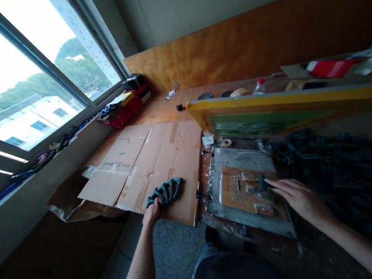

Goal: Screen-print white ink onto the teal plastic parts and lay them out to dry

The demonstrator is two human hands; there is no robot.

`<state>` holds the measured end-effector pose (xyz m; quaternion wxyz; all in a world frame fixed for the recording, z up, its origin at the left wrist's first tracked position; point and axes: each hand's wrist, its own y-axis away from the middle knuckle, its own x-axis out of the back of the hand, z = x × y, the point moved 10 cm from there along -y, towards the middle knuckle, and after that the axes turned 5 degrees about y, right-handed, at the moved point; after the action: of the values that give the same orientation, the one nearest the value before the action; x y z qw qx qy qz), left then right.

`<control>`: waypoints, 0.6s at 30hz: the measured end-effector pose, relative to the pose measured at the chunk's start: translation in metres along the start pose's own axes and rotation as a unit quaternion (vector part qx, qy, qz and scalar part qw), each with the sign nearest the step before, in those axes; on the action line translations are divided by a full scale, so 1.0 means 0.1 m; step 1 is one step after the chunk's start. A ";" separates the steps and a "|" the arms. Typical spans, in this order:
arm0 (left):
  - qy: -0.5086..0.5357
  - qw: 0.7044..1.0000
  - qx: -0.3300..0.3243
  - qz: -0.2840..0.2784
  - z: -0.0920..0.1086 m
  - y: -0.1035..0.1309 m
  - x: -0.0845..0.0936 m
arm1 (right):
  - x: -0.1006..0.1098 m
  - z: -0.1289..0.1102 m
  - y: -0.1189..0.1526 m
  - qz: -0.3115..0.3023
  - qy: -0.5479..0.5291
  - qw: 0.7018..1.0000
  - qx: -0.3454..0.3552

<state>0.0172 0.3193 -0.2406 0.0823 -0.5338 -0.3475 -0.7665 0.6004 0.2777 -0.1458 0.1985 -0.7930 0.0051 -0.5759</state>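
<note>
My left hand [152,210] is closed around the near end of a dark teal, curved plastic part [166,192] with several slotted ribs. That part is over a flattened cardboard sheet [161,159]; whether it rests on the sheet is hard to tell. On the right, my right hand [297,197] reaches over a wooden block fixture [232,194], its fingertips pinching a small dark teal piece [261,183]. The fixture lies on a grey metal plate [240,154] and carries small wooden blocks.
A yellow-edged screen frame [287,99] is tilted up behind the plate. Many dark parts [333,169] are heaped on the right. A tape roll [226,142], a red-capped bottle [260,86] and an open carton [298,76] stand farther back. Windows line the left side.
</note>
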 end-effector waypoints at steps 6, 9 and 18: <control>-0.025 0.987 -0.034 0.152 0.34 0.55 0.05 | -0.21 -0.58 -0.38 0.007 0.008 0.998 0.066; -0.031 0.977 -0.104 0.181 0.70 0.69 -0.15 | -0.30 -0.61 -0.41 0.010 0.004 0.996 0.086; 0.009 0.986 -0.038 0.164 0.79 0.40 -0.30 | -0.57 -0.29 -0.27 0.033 -0.048 0.994 0.095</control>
<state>0.1096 0.3307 -0.2346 0.1900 -0.5790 -0.2254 -0.7602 0.5486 0.3074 -0.1817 0.2919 -0.7968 -0.0328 -0.5281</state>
